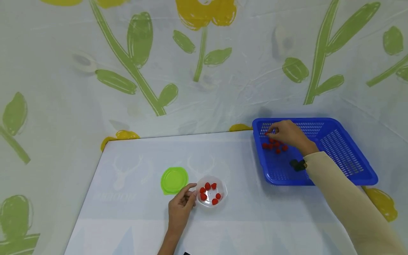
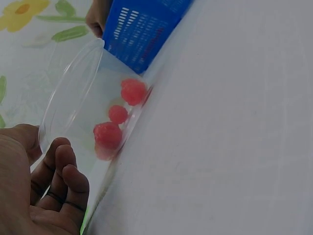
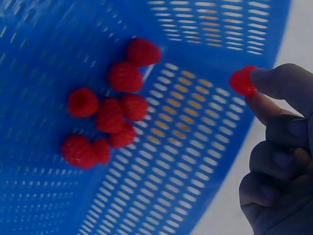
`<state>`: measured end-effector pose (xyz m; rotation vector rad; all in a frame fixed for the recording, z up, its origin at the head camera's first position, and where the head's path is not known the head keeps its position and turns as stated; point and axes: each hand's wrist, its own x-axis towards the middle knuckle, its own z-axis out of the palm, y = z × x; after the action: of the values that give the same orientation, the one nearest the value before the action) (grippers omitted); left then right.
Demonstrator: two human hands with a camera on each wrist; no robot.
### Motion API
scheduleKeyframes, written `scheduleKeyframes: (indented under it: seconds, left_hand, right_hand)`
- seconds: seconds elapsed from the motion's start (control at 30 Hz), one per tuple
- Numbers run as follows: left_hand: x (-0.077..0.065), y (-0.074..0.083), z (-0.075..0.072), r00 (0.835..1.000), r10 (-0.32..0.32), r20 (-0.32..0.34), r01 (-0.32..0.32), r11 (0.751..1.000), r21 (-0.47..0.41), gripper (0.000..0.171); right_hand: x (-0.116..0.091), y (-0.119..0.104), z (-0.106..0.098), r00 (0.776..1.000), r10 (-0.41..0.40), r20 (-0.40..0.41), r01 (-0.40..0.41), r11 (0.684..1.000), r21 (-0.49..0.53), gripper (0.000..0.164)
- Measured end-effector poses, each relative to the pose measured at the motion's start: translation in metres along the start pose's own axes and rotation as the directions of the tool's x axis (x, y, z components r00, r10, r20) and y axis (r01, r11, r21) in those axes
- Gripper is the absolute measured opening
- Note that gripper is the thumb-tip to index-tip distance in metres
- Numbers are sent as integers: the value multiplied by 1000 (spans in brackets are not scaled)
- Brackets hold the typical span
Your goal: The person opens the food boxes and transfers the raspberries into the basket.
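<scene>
A see-through plastic bowl (image 1: 211, 204) stands on the table with several raspberries (image 1: 208, 186) in it. My left hand (image 1: 180, 209) holds the bowl's left rim, thumb and fingertips at its edge, the other fingers curled. Over at the right, my right hand (image 1: 288, 134) is above the far left part of a blue basket (image 1: 347, 156). It pinches one raspberry (image 3: 241, 81) between thumb and forefinger, close to the basket's wall in the right wrist view. Below that hand, more raspberries (image 3: 110, 115) lie clustered on the basket's slotted floor.
A bright green lid (image 1: 174, 180) lies flat on the white table (image 1: 134, 209), just behind and left of the bowl. Behind the table hangs a pale cloth (image 1: 223, 95) printed with flowers. The basket stands at the table's right edge. A black wrist device (image 1: 298, 165) sits at my right sleeve.
</scene>
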<state>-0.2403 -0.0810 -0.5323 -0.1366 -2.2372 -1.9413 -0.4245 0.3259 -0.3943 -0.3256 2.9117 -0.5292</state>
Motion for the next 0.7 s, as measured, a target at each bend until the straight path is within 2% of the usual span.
scheduleKeyframes:
  seconds: [0.23, 0.53, 0.7]
  left_hand:
    - [2, 3, 1, 1000, -26, 2, 26, 1000, 17, 27]
    - [3, 39, 1, 1000, -11, -12, 11, 1000, 23, 27]
    - [1, 42, 1, 999, -39, -21, 39, 999, 15, 27]
  right_hand:
    - [15, 7, 12, 998, 21, 56, -19, 999, -39, 25]
    - [26, 19, 30, 998, 13, 69, -6, 996, -88, 25]
    - [28, 22, 36, 995, 39, 93, -34, 998, -60, 25]
